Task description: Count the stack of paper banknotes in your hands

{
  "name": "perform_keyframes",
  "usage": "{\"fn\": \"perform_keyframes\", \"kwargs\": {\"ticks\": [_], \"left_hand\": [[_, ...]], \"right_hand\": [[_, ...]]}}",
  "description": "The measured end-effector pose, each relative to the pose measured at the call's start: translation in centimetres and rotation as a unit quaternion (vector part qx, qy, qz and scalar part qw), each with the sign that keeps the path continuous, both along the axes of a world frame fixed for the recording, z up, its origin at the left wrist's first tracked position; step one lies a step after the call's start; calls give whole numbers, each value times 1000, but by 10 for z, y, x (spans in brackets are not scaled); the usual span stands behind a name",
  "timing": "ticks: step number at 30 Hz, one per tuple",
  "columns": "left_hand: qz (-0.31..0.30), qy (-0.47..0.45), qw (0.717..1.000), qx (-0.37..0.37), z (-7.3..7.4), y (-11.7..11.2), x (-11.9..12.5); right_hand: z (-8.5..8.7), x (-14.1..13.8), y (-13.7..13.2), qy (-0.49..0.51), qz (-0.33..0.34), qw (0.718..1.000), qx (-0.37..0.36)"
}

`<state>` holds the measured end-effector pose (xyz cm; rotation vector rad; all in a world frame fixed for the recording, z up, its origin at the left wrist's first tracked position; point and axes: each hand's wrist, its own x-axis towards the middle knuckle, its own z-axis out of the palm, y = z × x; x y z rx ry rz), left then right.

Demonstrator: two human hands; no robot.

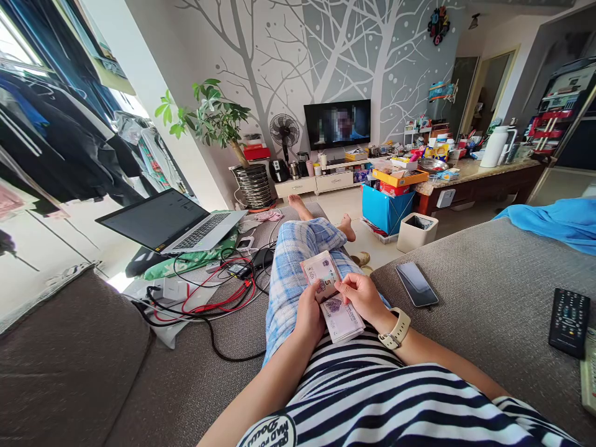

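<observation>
I sit on a grey sofa with my legs in blue plaid trousers stretched out. Both hands hold a stack of purple banknotes [336,313] over my lap. My left hand [310,313] grips the stack from the left edge, fingers wrapped under it. My right hand [363,297], with a cream watch on its wrist, pinches the top of the stack, and one note [319,271] is lifted and bent forward away from the rest.
A phone [416,284] lies face up on the sofa to my right, a black remote [568,321] further right. An open laptop [174,222] and tangled cables [218,298] lie to my left. A white bin [418,231], blue box and cluttered table stand ahead.
</observation>
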<state>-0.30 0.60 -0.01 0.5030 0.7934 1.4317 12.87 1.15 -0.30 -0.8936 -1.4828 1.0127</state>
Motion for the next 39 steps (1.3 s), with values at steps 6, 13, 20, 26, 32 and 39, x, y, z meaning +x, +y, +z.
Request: {"fn": "perform_keyframes", "kwargs": {"ticks": [6,13,20,26,32,39], "left_hand": [[-6,-3,1000,-2,2,-1,0],[-1,47,999,22,8,-6,1],[-6,41,999,19,6,-6,2],[3,46,999,16,6,-6,2],[-4,13,1000,26,2,-1,1],[16,-7,1000,-1,6,-1,4]], "right_hand": [[-5,0,6,-7,-73,997,5],[-7,1,7,-3,-107,994,14],[-4,1,7,-39,-132,990,35],[-2,1,5,-59,-140,987,47],[-2,1,5,-50,-138,988,58],[1,0,2,-16,-99,993,56]]}}
